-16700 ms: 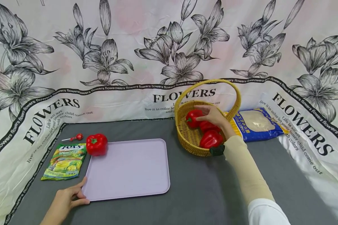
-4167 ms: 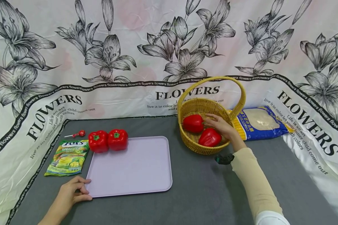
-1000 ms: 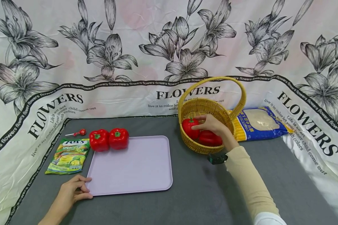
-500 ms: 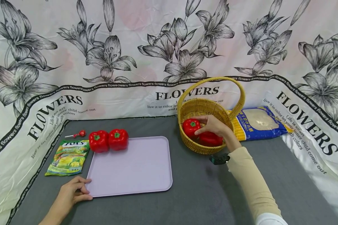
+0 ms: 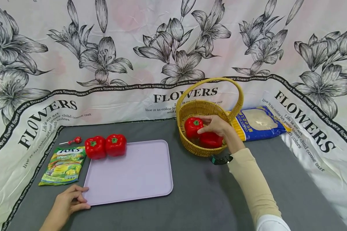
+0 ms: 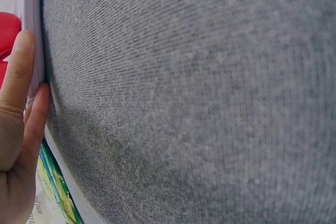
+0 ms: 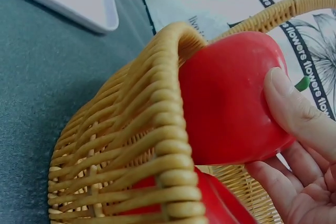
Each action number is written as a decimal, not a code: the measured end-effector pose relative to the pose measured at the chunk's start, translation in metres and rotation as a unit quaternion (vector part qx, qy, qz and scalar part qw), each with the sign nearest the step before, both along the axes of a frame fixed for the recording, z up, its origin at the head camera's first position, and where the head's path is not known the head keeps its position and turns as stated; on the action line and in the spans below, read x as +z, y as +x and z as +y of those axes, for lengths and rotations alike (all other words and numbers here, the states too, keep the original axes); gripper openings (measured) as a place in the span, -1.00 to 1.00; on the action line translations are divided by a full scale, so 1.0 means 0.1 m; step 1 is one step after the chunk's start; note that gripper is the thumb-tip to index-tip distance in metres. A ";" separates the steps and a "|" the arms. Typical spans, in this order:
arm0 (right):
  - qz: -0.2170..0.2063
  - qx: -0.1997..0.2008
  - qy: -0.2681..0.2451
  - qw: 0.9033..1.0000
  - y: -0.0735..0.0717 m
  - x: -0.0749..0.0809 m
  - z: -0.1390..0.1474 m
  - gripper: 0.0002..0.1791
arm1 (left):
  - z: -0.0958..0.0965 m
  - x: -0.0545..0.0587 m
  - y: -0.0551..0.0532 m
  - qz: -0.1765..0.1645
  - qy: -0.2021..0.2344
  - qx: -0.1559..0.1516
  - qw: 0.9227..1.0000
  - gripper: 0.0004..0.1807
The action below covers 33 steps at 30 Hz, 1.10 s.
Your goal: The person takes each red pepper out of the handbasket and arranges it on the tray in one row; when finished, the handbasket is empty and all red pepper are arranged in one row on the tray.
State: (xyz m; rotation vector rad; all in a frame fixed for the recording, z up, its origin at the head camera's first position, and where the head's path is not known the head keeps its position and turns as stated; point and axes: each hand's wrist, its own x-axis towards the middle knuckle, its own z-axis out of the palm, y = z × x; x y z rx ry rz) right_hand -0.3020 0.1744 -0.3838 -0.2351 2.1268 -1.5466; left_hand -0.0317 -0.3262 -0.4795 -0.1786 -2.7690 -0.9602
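My right hand [image 5: 215,125] pinches a red bell pepper [image 5: 193,127] with a green stem, thumb on the near side. It is held upright inside the yellow wicker basket [image 5: 189,146], at rim height in the right wrist view. Below it another red bell pepper [image 5: 210,140] lies on its side in the basket. My left hand [image 5: 64,203] grips the near left corner of the pale purple tray [image 5: 130,173], thumb at the front edge. Two red bell peppers, a left one [image 5: 95,147] and a right one [image 5: 116,145], stand side by side at the tray's far left corner.
A green Fox's candy bag [image 5: 64,166] lies left of the tray, with a red lollipop [image 5: 75,140] behind it. A blue and yellow pasta bag [image 5: 258,123] lies right of the basket. The basket's tall handle [image 5: 211,79] arches above the right hand.
A second pepper has come from the basket onto the tray since the oldest frame. The right hand, earlier loose among the peppers, has since gripped one and turned it upright. Left hand stays at the tray.
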 end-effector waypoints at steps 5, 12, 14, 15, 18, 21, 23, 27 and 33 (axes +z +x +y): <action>-0.017 -0.011 -0.021 1.000 0.02 0.04 0.00 -0.22 | 0.01 0.01 -0.01 -0.010 -0.008 0.004 1.000 -0.56; 0.002 -0.013 -0.031 0.999 0.12 0.16 -0.02 -0.23 | 0.02 0.01 0.00 -0.011 -0.014 0.008 1.000 -0.57; 0.009 -0.011 -0.023 1.000 0.15 0.21 -0.03 -0.22 | 0.02 0.01 0.00 -0.009 -0.014 0.007 1.000 -0.57; 0.013 -0.010 -0.019 1.000 0.17 0.23 -0.03 -0.22 | 0.02 0.02 0.00 -0.008 -0.014 0.006 1.000 -0.56; 0.026 -0.002 -0.007 1.000 0.22 0.29 -0.04 -0.25 | 0.02 0.03 0.01 -0.013 -0.013 0.003 1.000 -0.57; 0.044 0.013 0.008 0.999 0.27 0.34 -0.07 -0.28 | 0.01 0.03 0.01 -0.022 -0.014 0.006 1.000 -0.57; 0.060 0.025 0.016 0.998 0.31 0.36 -0.10 -0.30 | 0.01 0.03 0.01 -0.023 -0.012 0.005 1.000 -0.57; 0.094 0.057 -0.011 0.994 0.37 0.35 -0.16 -0.31 | 0.00 0.01 0.01 -0.006 -0.002 0.002 1.000 -0.56; 0.131 0.080 -0.078 0.985 0.45 0.26 -0.28 -0.32 | -0.01 0.01 0.00 -0.009 -0.003 0.004 1.000 -0.57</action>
